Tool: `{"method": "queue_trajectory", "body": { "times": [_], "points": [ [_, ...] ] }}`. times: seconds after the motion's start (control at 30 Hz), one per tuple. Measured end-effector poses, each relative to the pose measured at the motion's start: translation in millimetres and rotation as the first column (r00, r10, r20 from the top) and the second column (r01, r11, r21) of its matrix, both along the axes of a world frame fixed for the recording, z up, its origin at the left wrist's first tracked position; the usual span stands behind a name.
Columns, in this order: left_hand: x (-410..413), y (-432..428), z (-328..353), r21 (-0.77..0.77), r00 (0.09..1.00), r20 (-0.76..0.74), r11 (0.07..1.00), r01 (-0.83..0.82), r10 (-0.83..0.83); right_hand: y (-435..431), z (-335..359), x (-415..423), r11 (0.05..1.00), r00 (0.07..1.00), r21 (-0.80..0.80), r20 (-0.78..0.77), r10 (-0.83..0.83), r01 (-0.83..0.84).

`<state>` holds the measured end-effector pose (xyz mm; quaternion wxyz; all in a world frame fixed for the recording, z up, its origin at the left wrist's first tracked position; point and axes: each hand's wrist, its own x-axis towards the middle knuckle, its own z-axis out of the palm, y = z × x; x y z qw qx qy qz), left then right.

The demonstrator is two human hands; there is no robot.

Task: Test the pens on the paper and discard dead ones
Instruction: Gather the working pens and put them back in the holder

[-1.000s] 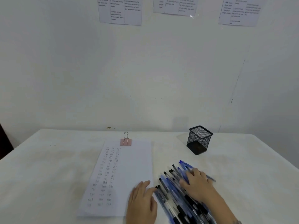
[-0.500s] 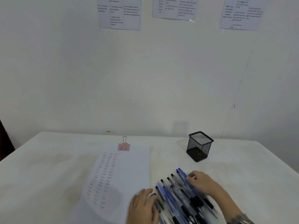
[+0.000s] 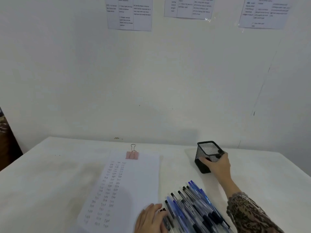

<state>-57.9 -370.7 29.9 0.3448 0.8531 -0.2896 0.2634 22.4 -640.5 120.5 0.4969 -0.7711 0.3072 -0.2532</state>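
Head, pens (image 3: 190, 204) beside L hand (image 3: 151, 219), prob. touching

Nothing here can be read with certainty. Along the top of the frame, the left sheet (image 3: 129, 14), the middle sheet (image 3: 188, 7) and the right sheet (image 3: 264, 12) on the wall carry printed tables, with type too blurred to make out. The paper (image 3: 144, 179) at lower centre bears three columns of short pen marks: tally-like strokes, not words.

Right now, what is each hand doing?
Left hand: open, resting against the pen pile.
Right hand: gripping the black mesh pen cup.
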Motion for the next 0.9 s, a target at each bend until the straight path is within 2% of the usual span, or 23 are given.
{"method": "queue_trajectory", "body": {
  "times": [0.2, 0.37, 0.43, 0.5, 0.57, 0.63, 0.7, 0.77, 0.8, 0.9],
  "points": [
    [-2, 4, -3, 0.061, 0.992, -0.127, 0.998, 0.025, -0.017, 45, -6, -2, 0.995, 1.0, -0.095, -0.024, 0.011, -0.014],
    [-4, 7, 4, 0.039, 0.992, -0.123, 0.998, 0.046, -0.041, 60, -8, -11, 0.991, 0.998, -0.126, -0.048, 0.035, -0.041],
    [-4, 9, 8, 0.045, 0.99, -0.122, 0.996, 0.071, -0.065, 60, -6, -16, 0.994, 0.992, -0.078, -0.105, 0.073, -0.081],
    [-3, 9, 11, 0.049, 0.992, -0.112, 0.997, 0.063, -0.058, 55, -2, -23, 0.994, 0.969, -0.005, -0.226, 0.103, -0.107],
    [-3, 9, 11, 0.036, 0.993, -0.11, 0.998, 0.048, -0.043, 47, 0, -39, 0.982, 0.885, -0.032, -0.439, 0.156, -0.189],
    [-5, 10, 11, 0.022, 0.989, -0.134, 0.998, 0.062, -0.059, 42, 2, -61, 0.931, 0.72, -0.033, -0.644, 0.258, -0.363],
    [-9, 11, 12, 0.004, 0.983, -0.156, 0.995, 0.095, -0.093, 42, 3, -81, 0.848, 0.54, -0.021, -0.779, 0.318, -0.529],
    [-13, 10, 13, -0.017, 0.983, -0.15, 0.995, 0.101, -0.103, 47, 4, -91, 0.756, 0.407, -0.041, -0.86, 0.306, -0.654],
    [-16, 9, 13, -0.031, 0.984, -0.144, 0.994, 0.103, -0.107, 51, 5, -92, 0.722, 0.379, -0.061, -0.88, 0.287, -0.689],
    [-26, 2, 20, -0.035, 0.983, -0.141, 0.993, 0.113, -0.117, 64, 7, -91, 0.698, 0.385, -0.122, -0.893, 0.233, -0.706]
  ]
}}
